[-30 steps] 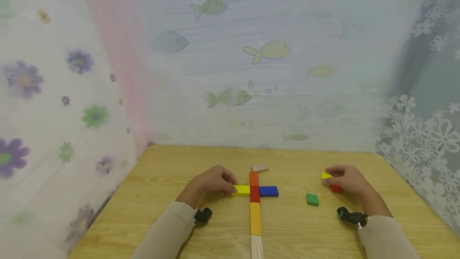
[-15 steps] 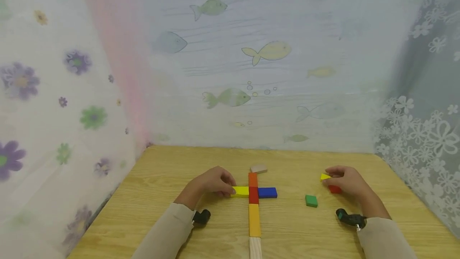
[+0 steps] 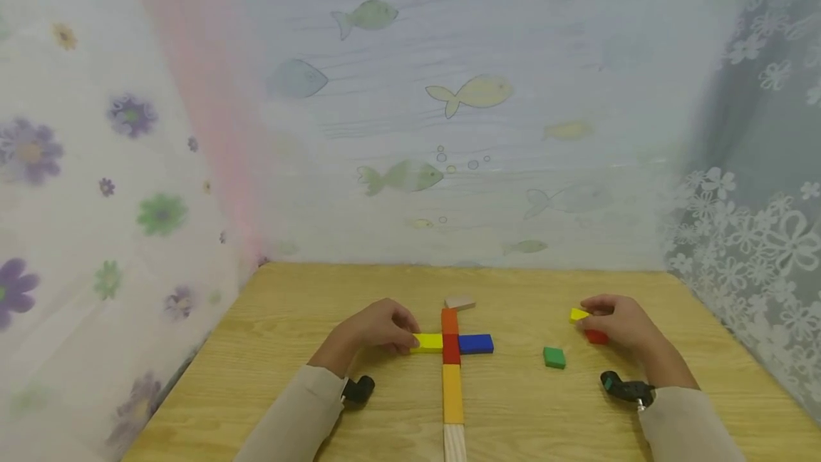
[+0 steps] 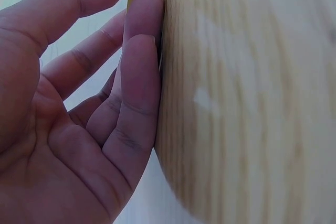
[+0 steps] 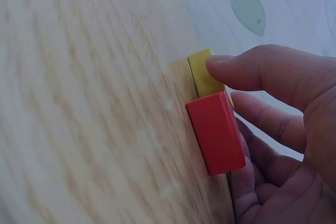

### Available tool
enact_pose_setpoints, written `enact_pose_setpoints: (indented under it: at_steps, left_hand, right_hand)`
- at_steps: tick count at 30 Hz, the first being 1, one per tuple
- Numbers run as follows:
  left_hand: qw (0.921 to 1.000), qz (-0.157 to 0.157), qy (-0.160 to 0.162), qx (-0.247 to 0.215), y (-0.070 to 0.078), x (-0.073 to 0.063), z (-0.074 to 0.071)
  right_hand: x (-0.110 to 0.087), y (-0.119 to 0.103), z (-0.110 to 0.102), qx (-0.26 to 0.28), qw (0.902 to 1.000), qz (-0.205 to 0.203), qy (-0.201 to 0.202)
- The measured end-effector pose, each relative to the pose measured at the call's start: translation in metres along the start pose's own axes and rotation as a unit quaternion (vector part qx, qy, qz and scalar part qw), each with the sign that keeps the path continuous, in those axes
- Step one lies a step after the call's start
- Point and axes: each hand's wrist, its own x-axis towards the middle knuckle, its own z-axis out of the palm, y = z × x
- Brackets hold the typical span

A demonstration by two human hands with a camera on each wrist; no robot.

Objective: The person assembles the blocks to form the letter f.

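Note:
Flat wooden blocks lie end to end in a cross shape on the table. Its left arm is a yellow block [image 3: 428, 343], whose outer end my left hand [image 3: 381, 326] pinches between thumb and fingers. At the middle sits a red block [image 3: 451, 349], with a blue block [image 3: 476, 344] to its right and an orange block [image 3: 450, 320] behind. Over to the right, my right hand [image 3: 618, 319] pinches a second yellow block [image 5: 203, 74], thumb on its near face. A second red block [image 5: 216, 135] stands against that yellow block, beside the fingers.
A green block [image 3: 554, 357] lies between the cross and my right hand. Nearer me, the stem continues with an amber block [image 3: 452, 394] and a plain wood block [image 3: 454, 443]. Behind the orange block lies a pale wood block [image 3: 460, 302]. Printed curtains surround the table [image 3: 288, 412].

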Motion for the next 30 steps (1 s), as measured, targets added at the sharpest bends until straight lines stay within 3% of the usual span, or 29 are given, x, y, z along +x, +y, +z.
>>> enact_pose_setpoints:
  at_steps: [30]
  left_hand:
    - [1.0, -0.002, 0.003, 0.009, 0.0024, 0.0002, 0.0003]
  right_hand:
    - [0.0032, 0.0025, 0.0002, -0.02, 0.9997, 0.003, 0.017]
